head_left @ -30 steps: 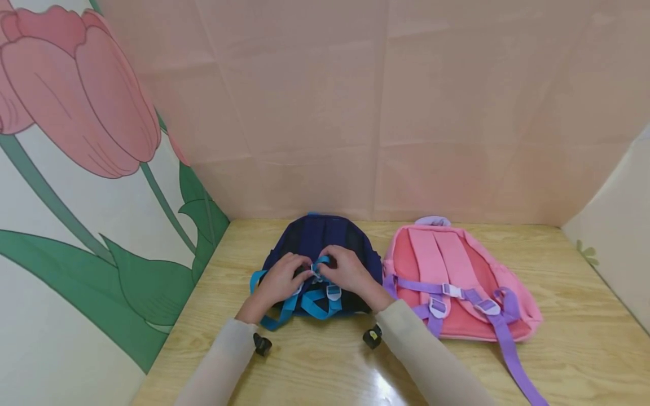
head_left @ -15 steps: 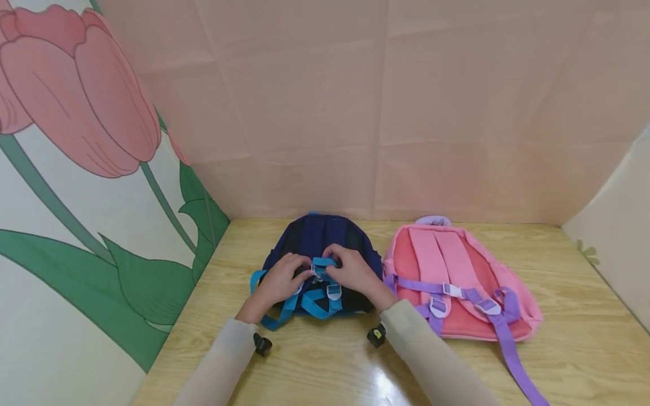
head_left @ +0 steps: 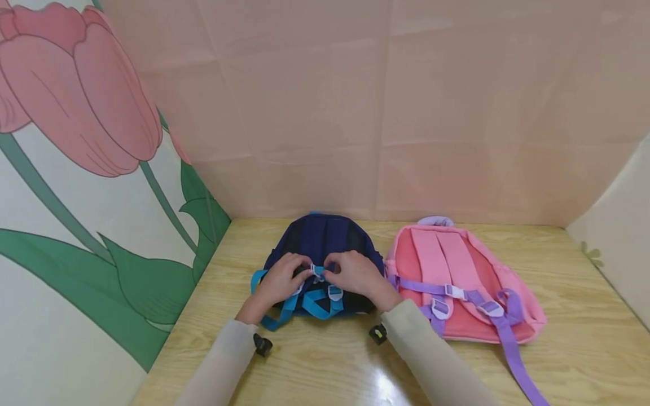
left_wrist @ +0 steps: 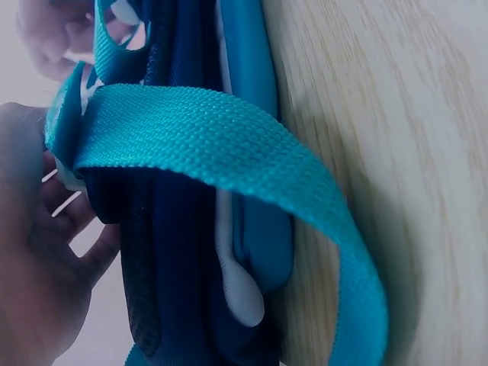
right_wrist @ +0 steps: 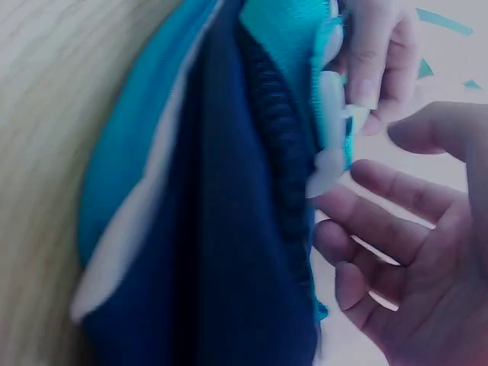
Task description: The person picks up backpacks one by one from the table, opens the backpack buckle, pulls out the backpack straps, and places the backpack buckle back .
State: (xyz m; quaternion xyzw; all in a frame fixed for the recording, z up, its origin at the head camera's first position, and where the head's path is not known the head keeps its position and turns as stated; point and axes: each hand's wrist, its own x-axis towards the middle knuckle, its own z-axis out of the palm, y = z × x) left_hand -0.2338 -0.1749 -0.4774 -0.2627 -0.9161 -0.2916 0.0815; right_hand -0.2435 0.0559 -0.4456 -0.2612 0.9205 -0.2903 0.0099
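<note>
A navy backpack lies on the table, its back panel and blue straps facing up. My left hand pinches a white plastic buckle on a blue strap across the middle of the bag. From the right, my right hand is beside the same buckle. In the right wrist view, its thumb and fingers are apart, with nothing seen between them. A blue webbing strap loops down past the bag's side in the left wrist view. The left fingertips are partly hidden behind the strap.
To the right lies a pink backpack with purple straps and a white buckle, close to the navy one. A purple strap end trails toward the table's front. Behind the wooden table hangs a pinkish-brown backdrop.
The blue strap loop that stood up between the right thumb and fingers has gone down, and the right fingers have come off it. My left hand stays at the buckle.
</note>
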